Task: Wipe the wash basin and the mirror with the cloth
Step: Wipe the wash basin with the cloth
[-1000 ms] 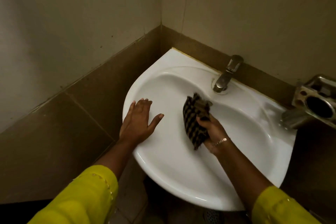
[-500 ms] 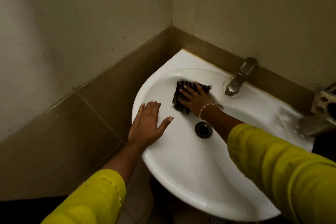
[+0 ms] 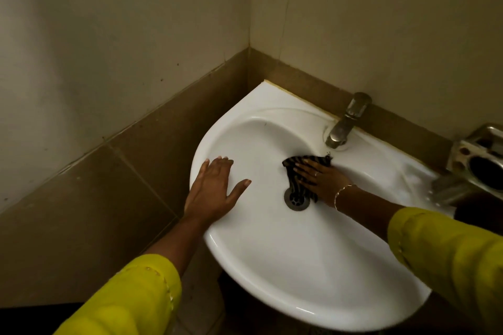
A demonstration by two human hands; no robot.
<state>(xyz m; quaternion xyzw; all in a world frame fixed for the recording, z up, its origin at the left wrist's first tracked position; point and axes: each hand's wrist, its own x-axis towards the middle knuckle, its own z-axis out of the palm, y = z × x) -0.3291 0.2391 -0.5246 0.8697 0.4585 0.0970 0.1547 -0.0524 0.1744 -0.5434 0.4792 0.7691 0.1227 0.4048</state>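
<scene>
A white corner wash basin [image 3: 313,261] is fixed where two walls meet. My right hand [image 3: 322,181] lies flat inside the bowl and presses a dark striped cloth [image 3: 295,182] against the basin just above the drain [image 3: 296,198]. Part of the cloth is hidden under my fingers. My left hand [image 3: 215,190] rests open on the basin's left rim, fingers spread, holding nothing. No mirror is in view.
A metal tap [image 3: 347,122] stands on the basin's back ledge, close above the cloth. A metal soap holder [image 3: 479,163] is mounted on the wall at the right. Brown tiles line the lower walls; the floor below is dark.
My right hand has slid the cloth from the bowl's back left to the right and down, near the drain below the tap. My left hand stays on the rim.
</scene>
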